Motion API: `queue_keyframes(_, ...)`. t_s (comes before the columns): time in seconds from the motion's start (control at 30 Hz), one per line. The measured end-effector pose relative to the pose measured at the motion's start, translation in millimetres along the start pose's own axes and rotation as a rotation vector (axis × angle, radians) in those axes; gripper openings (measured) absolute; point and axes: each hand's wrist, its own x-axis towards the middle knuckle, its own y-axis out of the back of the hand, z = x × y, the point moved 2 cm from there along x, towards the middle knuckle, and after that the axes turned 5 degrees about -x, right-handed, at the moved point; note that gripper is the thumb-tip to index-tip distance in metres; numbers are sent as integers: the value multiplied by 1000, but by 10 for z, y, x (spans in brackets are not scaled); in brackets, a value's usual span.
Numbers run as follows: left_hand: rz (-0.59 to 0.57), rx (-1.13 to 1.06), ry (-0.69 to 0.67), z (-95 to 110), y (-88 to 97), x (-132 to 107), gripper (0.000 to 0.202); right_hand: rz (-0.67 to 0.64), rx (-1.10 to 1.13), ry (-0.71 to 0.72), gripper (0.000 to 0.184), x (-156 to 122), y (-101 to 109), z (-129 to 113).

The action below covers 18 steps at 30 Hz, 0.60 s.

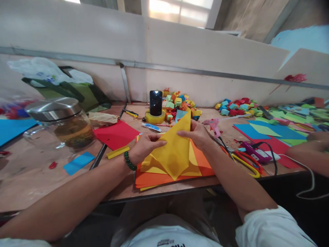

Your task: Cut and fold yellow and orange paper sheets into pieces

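Observation:
Between my hands a folded sheet of yellow paper (174,151) is held up, one corner pointing upward and another down toward me. My left hand (146,146), with a green bead bracelet (130,161) at the wrist, pinches its left edge, thumb on the front. On the opposite edge my right hand (197,133) grips the sheet, the thumb across its face and the fingers partly hidden behind. Beneath it lies a stack of orange paper (159,181) and yellow sheets at the table's front edge.
To the left stand a glass jug (74,130), red paper (117,134) and a blue strip (78,163). A phone (155,103) leans behind, beside a heap of paper pieces (177,103). Scissors (246,164), a pink glue gun (212,126) and another person's hand (317,142) are at right.

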Motion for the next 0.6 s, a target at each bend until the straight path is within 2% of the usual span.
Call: queue_keyframes(0.6,19,-91,27,-1,-8,-29,39,-15,-62,49,43,-70,-60,-49)
